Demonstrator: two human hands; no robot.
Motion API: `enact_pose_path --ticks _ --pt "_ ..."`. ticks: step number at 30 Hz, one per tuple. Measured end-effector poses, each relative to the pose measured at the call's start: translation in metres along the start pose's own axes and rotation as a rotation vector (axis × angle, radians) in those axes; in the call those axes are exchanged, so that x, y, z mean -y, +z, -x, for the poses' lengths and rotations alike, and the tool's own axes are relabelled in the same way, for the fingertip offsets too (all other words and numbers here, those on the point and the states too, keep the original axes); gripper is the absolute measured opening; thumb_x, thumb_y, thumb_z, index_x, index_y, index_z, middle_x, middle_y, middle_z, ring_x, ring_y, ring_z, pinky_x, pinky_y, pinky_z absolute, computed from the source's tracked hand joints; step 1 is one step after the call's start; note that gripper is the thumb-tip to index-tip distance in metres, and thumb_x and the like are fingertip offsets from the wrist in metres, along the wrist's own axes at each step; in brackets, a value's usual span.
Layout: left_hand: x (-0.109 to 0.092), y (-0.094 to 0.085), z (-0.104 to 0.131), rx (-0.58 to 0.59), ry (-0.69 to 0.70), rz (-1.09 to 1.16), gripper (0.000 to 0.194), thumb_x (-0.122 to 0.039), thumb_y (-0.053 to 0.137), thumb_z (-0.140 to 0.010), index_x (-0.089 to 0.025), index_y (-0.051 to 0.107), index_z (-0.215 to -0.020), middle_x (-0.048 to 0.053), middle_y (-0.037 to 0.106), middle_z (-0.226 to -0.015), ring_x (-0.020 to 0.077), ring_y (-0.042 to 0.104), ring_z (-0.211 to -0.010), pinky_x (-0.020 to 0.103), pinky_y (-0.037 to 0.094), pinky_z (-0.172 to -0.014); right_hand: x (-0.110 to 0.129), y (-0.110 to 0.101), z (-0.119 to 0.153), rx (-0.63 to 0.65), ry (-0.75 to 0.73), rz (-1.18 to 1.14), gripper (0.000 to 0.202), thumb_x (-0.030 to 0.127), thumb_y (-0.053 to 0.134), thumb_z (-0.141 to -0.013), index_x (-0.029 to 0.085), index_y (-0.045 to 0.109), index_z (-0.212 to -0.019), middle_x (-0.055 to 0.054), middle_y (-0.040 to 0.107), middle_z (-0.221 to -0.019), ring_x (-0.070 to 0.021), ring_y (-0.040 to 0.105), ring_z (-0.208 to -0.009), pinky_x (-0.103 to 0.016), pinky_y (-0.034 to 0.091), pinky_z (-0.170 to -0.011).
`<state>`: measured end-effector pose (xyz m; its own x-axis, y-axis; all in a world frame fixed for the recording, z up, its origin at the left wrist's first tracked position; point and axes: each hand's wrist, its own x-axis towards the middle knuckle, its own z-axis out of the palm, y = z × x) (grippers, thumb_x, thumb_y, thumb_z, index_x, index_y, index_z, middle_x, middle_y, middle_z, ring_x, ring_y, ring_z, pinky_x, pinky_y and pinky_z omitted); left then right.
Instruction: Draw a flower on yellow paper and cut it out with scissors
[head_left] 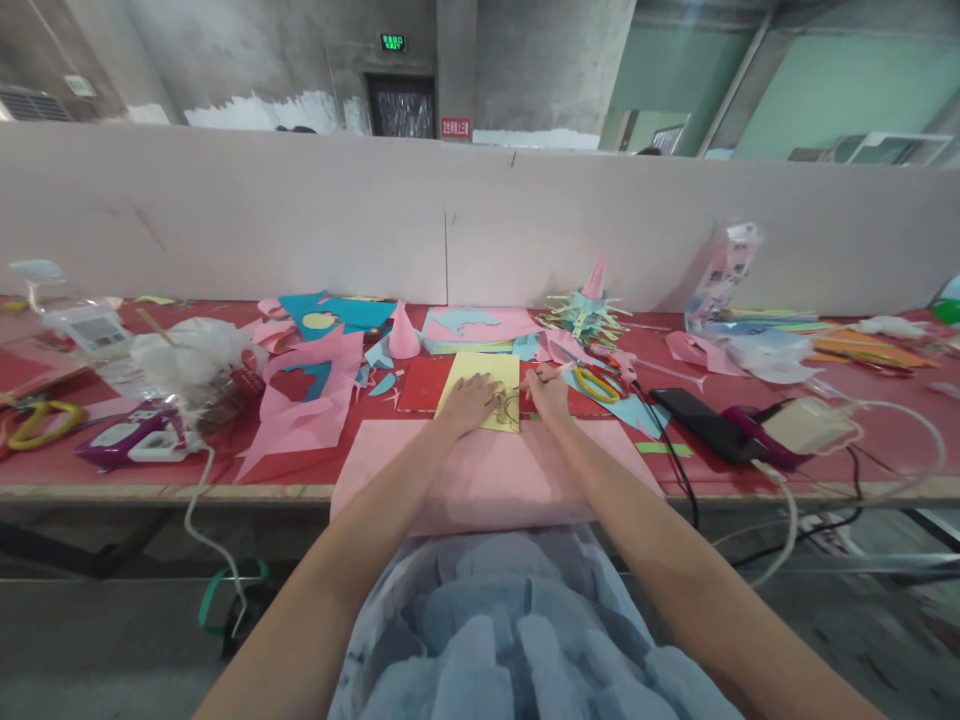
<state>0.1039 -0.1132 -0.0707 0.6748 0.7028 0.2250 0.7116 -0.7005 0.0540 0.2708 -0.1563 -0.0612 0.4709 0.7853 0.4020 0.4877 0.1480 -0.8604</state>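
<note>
A yellow sheet of paper (pixel 463 372) with dark curved lines drawn on it lies in front of me. My left hand (pixel 472 400) rests on it with the fingers spread flat. At the sheet's right edge, my right hand (pixel 547 390) is closed around a slim pen (pixel 561 370), its tip low by the paper. Under the yellow sheet is a red sheet (pixel 420 385), and a large pink sheet (pixel 480 470) hangs over the table's front edge. Yellow-handled scissors (pixel 596 385) lie just right of my right hand.
A pink paper cone (pixel 404 332) and a spiky blue-and-pink paper figure (pixel 589 305) stand behind. Cut pink scraps (pixel 322 400) lie left. To the right are a black phone (pixel 697 420), a white charger (pixel 806 430) and cables. A power strip (pixel 139 435) sits left; a white partition (pixel 300 220) closes the back.
</note>
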Motion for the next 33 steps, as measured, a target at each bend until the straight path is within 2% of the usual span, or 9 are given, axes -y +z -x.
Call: enact_pose_path --ticks 4,9,16,25,30,33 --pt "-0.001 -0.001 0.000 0.002 0.004 0.001 0.042 -0.037 0.029 -0.094 -0.027 0.041 -0.133 0.003 0.035 -0.144 0.0223 0.032 -0.131 0.043 0.025 -0.107 0.000 0.001 0.000 0.066 -0.058 0.019 0.025 0.029 0.046 -0.075 0.024 0.037 -0.053 0.004 0.050 -0.039 -0.0159 0.057 -0.049 -0.025 0.039 -0.053" --pt "-0.001 -0.001 0.000 -0.001 -0.005 0.007 0.042 -0.035 0.028 -0.094 -0.027 0.041 -0.133 0.002 0.035 -0.144 0.0217 0.031 -0.131 0.043 0.025 -0.107 -0.003 0.003 -0.002 0.137 -0.063 0.015 0.025 0.030 0.048 -0.075 0.023 0.038 -0.053 0.003 0.053 -0.041 -0.0160 0.057 -0.050 -0.025 0.038 -0.050" --pt "0.000 0.001 0.000 -0.035 0.015 0.006 0.041 -0.035 0.030 -0.093 -0.027 0.043 -0.132 0.002 0.037 -0.143 0.0217 0.033 -0.130 0.043 0.026 -0.107 -0.007 0.004 -0.003 0.167 -0.051 0.041 0.026 0.030 0.049 -0.074 0.023 0.038 -0.051 0.003 0.054 -0.041 -0.0136 0.050 -0.041 -0.025 0.035 -0.045" --pt "0.000 0.001 0.000 -0.010 0.005 0.021 0.041 -0.033 0.030 -0.093 -0.027 0.042 -0.133 0.003 0.036 -0.144 0.0224 0.032 -0.131 0.043 0.026 -0.107 -0.008 0.006 -0.003 0.101 -0.090 0.147 0.026 0.035 0.047 -0.075 0.024 0.039 -0.053 0.002 0.053 -0.043 -0.0154 0.053 -0.051 -0.024 0.037 -0.051" --pt "0.002 0.003 -0.001 -0.010 0.006 0.023 0.042 -0.035 0.029 -0.094 -0.027 0.041 -0.133 0.003 0.034 -0.145 0.0221 0.032 -0.131 0.043 0.026 -0.106 -0.006 0.009 -0.002 0.044 -0.103 0.255 0.023 0.033 0.044 -0.076 0.023 0.036 -0.055 0.003 0.048 -0.043 -0.0155 0.050 -0.050 -0.024 0.033 -0.051" --pt "0.002 0.002 -0.001 -0.006 0.005 0.031 0.042 -0.035 0.029 -0.094 -0.026 0.041 -0.133 0.003 0.034 -0.145 0.0217 0.032 -0.131 0.042 0.026 -0.107 -0.001 0.011 0.001 0.004 -0.107 0.390 0.019 0.031 0.042 -0.077 0.022 0.043 -0.060 0.002 0.050 -0.048 -0.0148 0.047 -0.050 -0.024 0.029 -0.051"
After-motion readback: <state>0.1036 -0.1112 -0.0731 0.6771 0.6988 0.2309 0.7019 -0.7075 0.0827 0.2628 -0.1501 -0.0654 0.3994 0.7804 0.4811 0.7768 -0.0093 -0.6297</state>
